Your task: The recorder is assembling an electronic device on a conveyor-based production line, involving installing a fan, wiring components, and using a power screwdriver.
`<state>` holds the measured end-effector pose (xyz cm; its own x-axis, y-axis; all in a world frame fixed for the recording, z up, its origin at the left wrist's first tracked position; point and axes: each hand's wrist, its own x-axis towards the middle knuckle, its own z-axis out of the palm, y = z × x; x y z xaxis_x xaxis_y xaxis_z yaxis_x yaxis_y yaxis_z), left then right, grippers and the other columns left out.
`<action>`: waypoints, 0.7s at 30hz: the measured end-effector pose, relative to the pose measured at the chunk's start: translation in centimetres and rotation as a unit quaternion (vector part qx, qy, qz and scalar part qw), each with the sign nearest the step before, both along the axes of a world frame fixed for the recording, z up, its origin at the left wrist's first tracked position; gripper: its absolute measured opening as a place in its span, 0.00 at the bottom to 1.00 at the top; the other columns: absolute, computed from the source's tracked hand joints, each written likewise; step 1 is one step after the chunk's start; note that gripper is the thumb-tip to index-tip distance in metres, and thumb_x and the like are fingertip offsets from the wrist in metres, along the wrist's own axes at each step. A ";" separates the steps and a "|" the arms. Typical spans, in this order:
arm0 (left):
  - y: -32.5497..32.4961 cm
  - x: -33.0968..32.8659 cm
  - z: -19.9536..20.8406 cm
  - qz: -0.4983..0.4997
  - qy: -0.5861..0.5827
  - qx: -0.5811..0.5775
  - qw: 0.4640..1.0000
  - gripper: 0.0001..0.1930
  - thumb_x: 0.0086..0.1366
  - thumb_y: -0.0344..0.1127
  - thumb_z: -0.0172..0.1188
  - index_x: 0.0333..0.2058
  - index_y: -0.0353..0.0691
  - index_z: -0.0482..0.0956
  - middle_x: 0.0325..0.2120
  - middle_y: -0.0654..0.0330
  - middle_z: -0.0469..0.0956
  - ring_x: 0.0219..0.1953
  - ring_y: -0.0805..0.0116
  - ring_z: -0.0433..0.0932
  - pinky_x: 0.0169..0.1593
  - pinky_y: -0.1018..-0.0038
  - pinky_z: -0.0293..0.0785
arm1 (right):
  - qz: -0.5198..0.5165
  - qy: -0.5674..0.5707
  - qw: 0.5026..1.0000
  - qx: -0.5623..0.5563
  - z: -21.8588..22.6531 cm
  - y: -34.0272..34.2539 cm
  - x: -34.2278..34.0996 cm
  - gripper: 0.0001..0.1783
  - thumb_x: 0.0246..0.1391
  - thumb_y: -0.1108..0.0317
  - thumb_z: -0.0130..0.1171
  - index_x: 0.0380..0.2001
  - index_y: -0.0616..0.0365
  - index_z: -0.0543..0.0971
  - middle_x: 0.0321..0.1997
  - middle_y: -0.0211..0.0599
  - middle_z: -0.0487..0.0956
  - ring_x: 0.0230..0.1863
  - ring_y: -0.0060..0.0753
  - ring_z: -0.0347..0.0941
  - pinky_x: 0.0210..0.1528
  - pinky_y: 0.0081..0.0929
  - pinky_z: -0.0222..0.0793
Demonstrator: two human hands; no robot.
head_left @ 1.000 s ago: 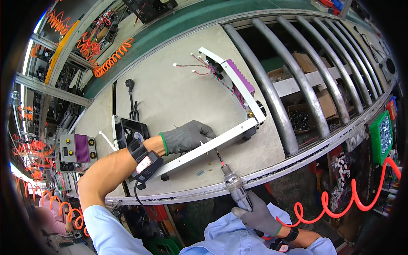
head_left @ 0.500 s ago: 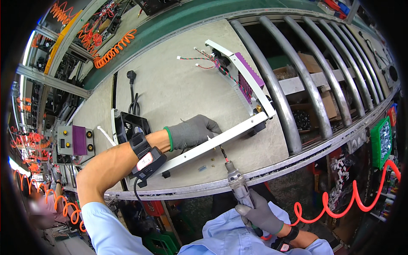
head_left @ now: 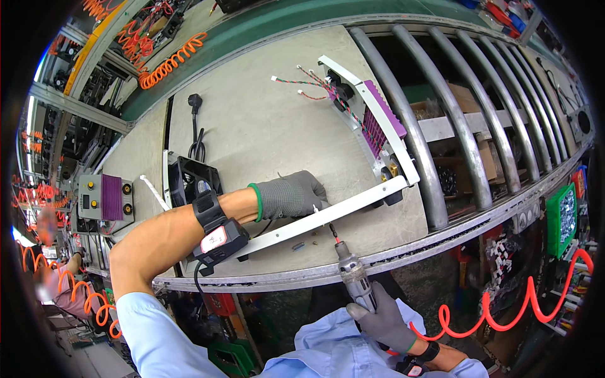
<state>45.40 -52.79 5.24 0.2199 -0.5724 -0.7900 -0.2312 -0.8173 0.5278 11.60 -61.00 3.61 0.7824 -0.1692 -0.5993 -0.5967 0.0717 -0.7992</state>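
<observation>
A long white metal frame (head_left: pixel 277 235) stands on the grey worktop, with a purple finned heat sink (head_left: pixel 384 108) and bundled thin wires (head_left: pixel 318 80) at its right side and a black fan (head_left: pixel 195 179) at its left. My gloved left hand (head_left: pixel 293 194) reaches over the front rail, fingers curled behind it. A small white piece (head_left: pixel 316 209) shows at its fingertips; what the fingers grip is partly hidden. My gloved right hand (head_left: pixel 387 322) is wrapped round a power screwdriver (head_left: pixel 357 276), whose bit points at the outer face of the front rail.
Small loose parts (head_left: pixel 299 246) lie before the rail. A black plug cord (head_left: pixel 196 129) lies behind the fan. Metal rollers (head_left: pixel 416 126) adjoin the worktop on the right. A red coiled hose (head_left: pixel 491 320) hangs at lower right near a green bin (head_left: pixel 561 220). A control box (head_left: pixel 104 198) stands left.
The view has shifted slightly. The frame's right corner sits a little closer to the first roller. Both hands keep nearly the same pose, with the bit still near the front rail.
</observation>
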 end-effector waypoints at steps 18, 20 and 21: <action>2.5 -4.9 16.5 0.142 -0.172 -0.258 0.940 0.17 0.73 0.42 0.60 0.44 0.30 0.83 0.33 0.60 0.83 0.32 0.74 0.83 0.34 0.77 0.81 | 0.095 0.085 0.983 0.130 4.0 -1.5 -1.3 0.22 0.61 0.52 0.66 0.45 0.56 0.71 0.23 0.31 0.76 0.17 0.20 0.71 0.20 0.22 0.68; 4.4 -8.5 17.7 0.160 -0.167 -0.292 0.928 0.15 0.73 0.40 0.59 0.45 0.32 0.83 0.33 0.61 0.83 0.31 0.75 0.82 0.32 0.76 0.80 | 0.094 0.093 0.980 0.145 4.1 -1.3 -1.1 0.21 0.62 0.54 0.64 0.46 0.56 0.70 0.22 0.31 0.75 0.18 0.20 0.72 0.20 0.23 0.69; 5.3 -10.4 17.5 0.161 -0.202 -0.308 0.916 0.14 0.72 0.38 0.59 0.44 0.32 0.83 0.32 0.61 0.83 0.30 0.76 0.82 0.31 0.76 0.80 | 0.095 0.083 0.981 0.145 4.2 -1.2 -1.1 0.20 0.63 0.54 0.63 0.46 0.56 0.70 0.22 0.30 0.74 0.17 0.20 0.71 0.20 0.23 0.68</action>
